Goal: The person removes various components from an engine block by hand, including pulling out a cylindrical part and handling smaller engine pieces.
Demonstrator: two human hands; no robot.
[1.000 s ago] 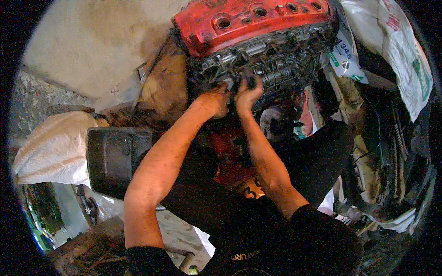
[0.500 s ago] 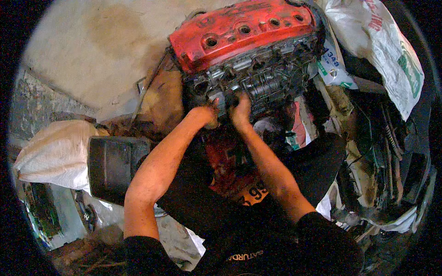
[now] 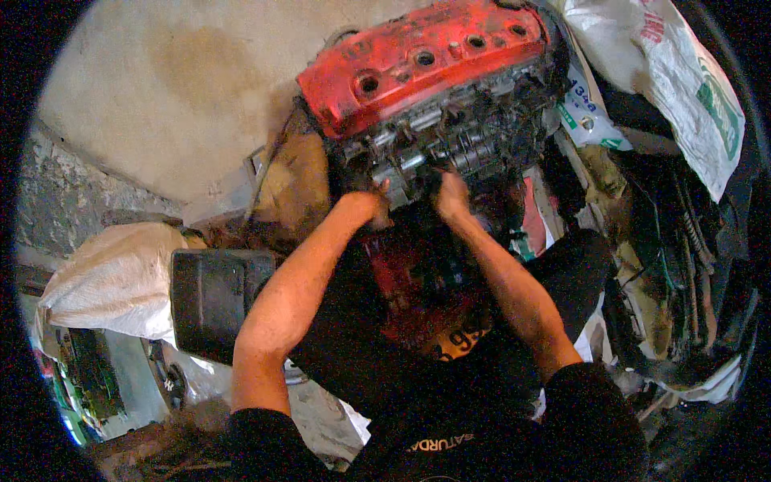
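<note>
An engine (image 3: 474,153) with a worn red valve cover (image 3: 401,74) stands before me, its greasy metal side toward me. At the lower left of that side, my left hand (image 3: 371,209) is closed, its thumb up against a silvery metal part (image 3: 395,181). What its fingers grip is hidden. A little to the right, my right hand (image 3: 452,198) is slightly blurred, its fingers curled at a dark piece against the engine; I cannot make out what that is. Shadow covers the engine's underside, between my legs.
A dark rectangular bin (image 3: 210,299) stands at my left, beside a stuffed whitish sack (image 3: 116,277). Brown cardboard (image 3: 301,181) lies left of the engine. White printed bags (image 3: 691,88) rest at the far right, above piled hoses and scrap parts (image 3: 691,241).
My right hand has moved to the right along the engine's side, away from the left hand. More of the silvery metal shows between them. The whole view has shifted slightly.
</note>
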